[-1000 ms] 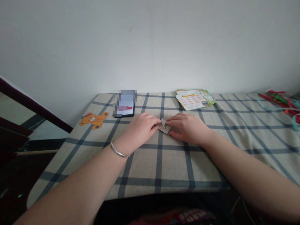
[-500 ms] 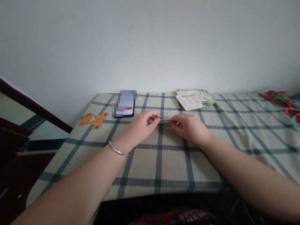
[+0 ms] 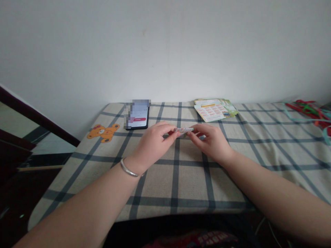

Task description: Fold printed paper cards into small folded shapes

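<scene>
Between my two hands, over the middle of the checked cloth, is a small folded piece of printed paper [image 3: 184, 130]. It shows nearly edge-on as a thin pale strip with reddish and dark marks. My left hand [image 3: 161, 136], with a silver bangle [image 3: 127, 168] at the wrist, pinches its left end between thumb and fingers. The right end is pinched by my right hand [image 3: 209, 137]. The fingers hide both ends of the paper.
A phone [image 3: 139, 113] with a lit screen lies at the back left, near an orange bear cutout [image 3: 103, 133]. Printed leaflets [image 3: 213, 111] are stacked at the back right. Red, green and pale blue straps [image 3: 312, 112] sit at the far right. A checked tablecloth [image 3: 160, 186] covers the table up to the wall.
The paper has tilted, so a little more of its printed side shows. My fingers have shifted slightly on its ends. Everything else on the table has stayed put.
</scene>
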`<state>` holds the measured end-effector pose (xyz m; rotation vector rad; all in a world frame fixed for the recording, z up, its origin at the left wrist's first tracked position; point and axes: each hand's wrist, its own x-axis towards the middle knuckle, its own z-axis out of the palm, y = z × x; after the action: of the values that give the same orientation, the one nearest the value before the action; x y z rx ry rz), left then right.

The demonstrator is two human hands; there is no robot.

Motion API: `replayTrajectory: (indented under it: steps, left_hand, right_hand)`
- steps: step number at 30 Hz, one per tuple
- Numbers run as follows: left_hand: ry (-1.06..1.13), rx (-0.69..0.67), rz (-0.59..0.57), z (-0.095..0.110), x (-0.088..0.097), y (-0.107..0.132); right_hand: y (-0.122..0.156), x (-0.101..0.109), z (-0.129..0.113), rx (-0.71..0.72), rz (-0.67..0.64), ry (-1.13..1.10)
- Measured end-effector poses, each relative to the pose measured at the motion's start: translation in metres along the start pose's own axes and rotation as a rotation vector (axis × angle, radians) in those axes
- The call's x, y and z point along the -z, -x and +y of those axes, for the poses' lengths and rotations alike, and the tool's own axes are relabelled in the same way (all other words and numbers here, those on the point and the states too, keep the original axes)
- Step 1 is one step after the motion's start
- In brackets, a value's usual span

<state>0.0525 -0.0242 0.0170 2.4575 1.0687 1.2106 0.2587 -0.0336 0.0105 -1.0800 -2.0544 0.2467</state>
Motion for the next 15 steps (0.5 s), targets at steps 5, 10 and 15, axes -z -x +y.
replayTrajectory:
  steps: [5, 10, 15]
  left_hand:
    - [-0.052, -0.018, -0.012, 0.005, 0.001, 0.002]
    - [-0.186, -0.076, -0.073, 0.011, 0.002, 0.004]
    - [-0.359, -0.168, -0.059, 0.018, 0.002, 0.004]
  right_hand:
    - [0.001, -0.002, -0.002, 0.08, 0.145, -0.063]
    - [0.002, 0.0, -0.011, 0.273, 0.138, -0.048]
    - [0.004, -0.001, -0.017, 0.264, 0.16, -0.043]
